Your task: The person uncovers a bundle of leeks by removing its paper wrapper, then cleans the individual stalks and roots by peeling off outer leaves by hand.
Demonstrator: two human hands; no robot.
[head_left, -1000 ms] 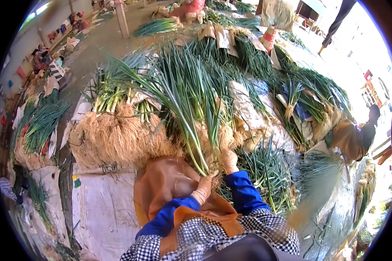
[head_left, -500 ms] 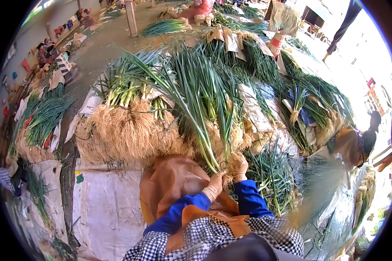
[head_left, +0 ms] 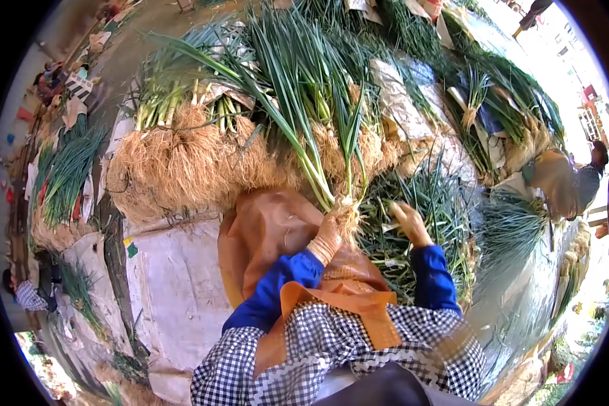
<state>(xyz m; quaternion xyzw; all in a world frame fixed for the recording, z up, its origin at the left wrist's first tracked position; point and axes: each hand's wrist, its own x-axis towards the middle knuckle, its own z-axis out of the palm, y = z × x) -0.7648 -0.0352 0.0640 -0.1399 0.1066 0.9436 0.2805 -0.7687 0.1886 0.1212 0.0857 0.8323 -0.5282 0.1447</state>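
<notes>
My left hand [head_left: 330, 227] is closed around the root end of a few leeks [head_left: 316, 169]. Their pale stalks rise from my fist and the long green leaves fan up and away from me, while a tuft of tan roots [head_left: 348, 222] hangs beside my fingers. My right hand [head_left: 409, 223] is apart from them, off to the right, with its fingers loosely stretched over a heap of loose green leaves [head_left: 426, 203]. I see nothing plainly held in it. A brown apron [head_left: 277, 223] covers my lap under the leeks.
A thick row of rooted leeks [head_left: 183, 152] lies ahead to the left. White sacking [head_left: 176, 284] covers the floor at my left. More leek bundles [head_left: 494, 101] lie at the far right, near another person [head_left: 568, 179]. Another bundle [head_left: 68, 172] lies far left.
My right hand has left the leeks and moved right, over the loose leaves. The left hand still holds the leeks. The view has tilted downward.
</notes>
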